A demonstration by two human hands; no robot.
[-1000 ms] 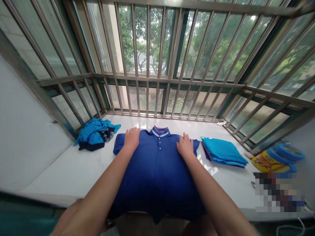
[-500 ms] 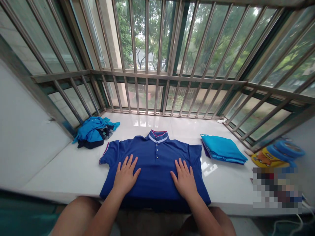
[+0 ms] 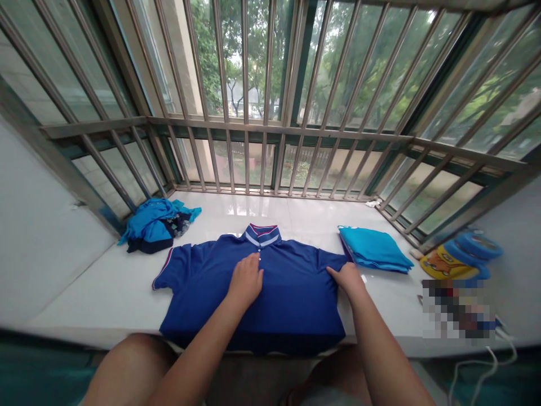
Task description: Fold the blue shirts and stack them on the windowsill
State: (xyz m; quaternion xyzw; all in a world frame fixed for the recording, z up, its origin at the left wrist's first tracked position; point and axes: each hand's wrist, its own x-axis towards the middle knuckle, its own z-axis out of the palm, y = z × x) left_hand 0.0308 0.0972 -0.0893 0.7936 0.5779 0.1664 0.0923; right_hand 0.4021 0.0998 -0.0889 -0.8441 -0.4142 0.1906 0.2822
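Observation:
A dark blue polo shirt lies spread front side up, collar at the far end. Its collar and left-hand sleeve have white and red trim, and its lower edge reaches the front edge of the white ledge. My left hand is over the chest just below the buttons, palm down, fingers loosely extended and holding nothing. At the right-hand sleeve, my right hand grips the cloth near the cuff, thumb on top and fingers at the edge.
A crumpled heap of blue and black clothes lies at the left corner of the white ledge. To the right are a folded bright blue garment, a yellow and blue container and a white cable. Metal bars enclose the back.
Both hands lay flat and spread on the shirt before. My left hand has moved right toward the buttons; my right hand has moved to the right-hand sleeve and taken hold of it.

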